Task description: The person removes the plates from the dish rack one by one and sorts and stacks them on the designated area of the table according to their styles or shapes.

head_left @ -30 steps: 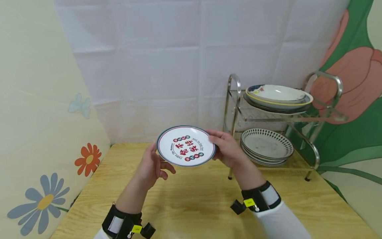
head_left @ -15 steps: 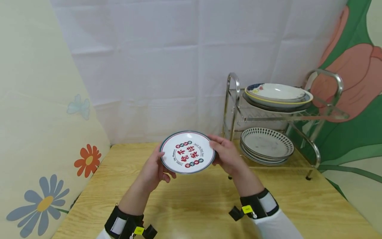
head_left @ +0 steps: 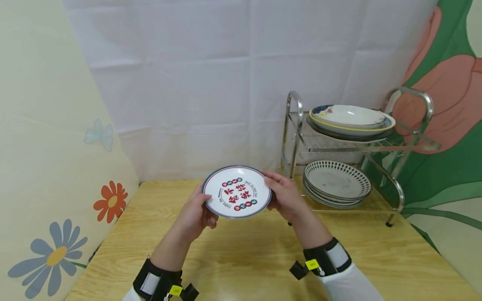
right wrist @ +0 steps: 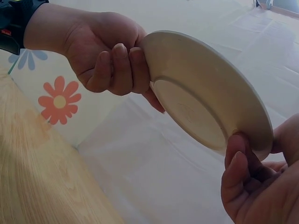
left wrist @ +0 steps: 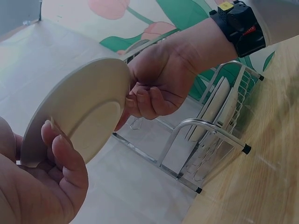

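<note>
A round white plate [head_left: 237, 191] with a dark blue-green rim, a thin red ring and red printed characters is held above the table, its face tilted toward me. On its left edge my left hand [head_left: 195, 212] grips the rim, thumb on top and fingers curled beneath. My right hand [head_left: 286, 195] pinches the opposite edge the same way. Both wrist views show the plain underside of the plate [left wrist: 86, 109], with its raised foot ring and fingertips pressed against it from below. In the right wrist view the left hand [right wrist: 107, 56] reaches in from the upper left.
A two-tier metal rack [head_left: 297, 125] stands at the right on the wooden table [head_left: 241, 263]. Oval dishes [head_left: 352, 119] lie stacked on its upper shelf. A stack of plates with a dark-patterned rim [head_left: 337, 182] fills the lower one. White cloth [head_left: 196, 83] hangs behind.
The plate has come slightly lower and nearer, shifting a little right. My left fingers, spread loosely a second ago, are now curled under it with the thumb on the rim.
</note>
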Available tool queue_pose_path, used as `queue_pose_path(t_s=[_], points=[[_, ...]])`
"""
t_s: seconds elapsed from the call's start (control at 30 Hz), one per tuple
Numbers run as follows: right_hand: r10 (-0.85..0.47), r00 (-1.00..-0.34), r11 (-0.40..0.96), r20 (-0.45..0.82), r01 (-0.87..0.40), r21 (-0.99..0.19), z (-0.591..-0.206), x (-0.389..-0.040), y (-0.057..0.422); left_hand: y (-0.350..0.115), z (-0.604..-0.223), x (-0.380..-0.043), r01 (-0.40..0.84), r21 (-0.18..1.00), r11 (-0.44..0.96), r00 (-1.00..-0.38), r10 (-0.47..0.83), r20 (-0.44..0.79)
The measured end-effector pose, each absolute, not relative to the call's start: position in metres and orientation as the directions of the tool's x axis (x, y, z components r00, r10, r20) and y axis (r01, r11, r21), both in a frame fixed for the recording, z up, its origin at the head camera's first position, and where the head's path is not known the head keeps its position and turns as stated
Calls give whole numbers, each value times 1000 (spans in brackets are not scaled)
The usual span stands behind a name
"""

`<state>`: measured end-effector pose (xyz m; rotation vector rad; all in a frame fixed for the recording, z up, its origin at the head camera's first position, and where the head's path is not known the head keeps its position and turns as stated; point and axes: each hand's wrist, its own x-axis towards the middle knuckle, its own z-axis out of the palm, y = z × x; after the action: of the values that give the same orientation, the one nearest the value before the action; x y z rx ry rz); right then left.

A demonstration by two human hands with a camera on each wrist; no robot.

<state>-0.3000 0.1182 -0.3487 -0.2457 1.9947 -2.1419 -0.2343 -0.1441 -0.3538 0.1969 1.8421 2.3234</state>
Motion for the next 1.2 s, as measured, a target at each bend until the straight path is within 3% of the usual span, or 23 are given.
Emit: queue_pose_path(t_s=[0.37, 0.73, 1.0, 1.2], points=[[-254, -967, -87, -27, 51, -995, -350, -301, 115, -140, -351, -242, -36, 985, -171, -989, 148, -10], [-375, -926, -92, 38, -3, -996, -345, -285, 108, -162, -348, -256, -45, 992, -117, -999, 29, -42], [-472, -878, -100, 72, -28, -995, -343, -271, 100, -204, -347, -289, -87, 989, -122, -983, -150, -105], [-567, -822, -31, 49, -38, -999, -350, -263, 88, -241, -355, -316, -103, 989, -102, -943, -306, -130]])
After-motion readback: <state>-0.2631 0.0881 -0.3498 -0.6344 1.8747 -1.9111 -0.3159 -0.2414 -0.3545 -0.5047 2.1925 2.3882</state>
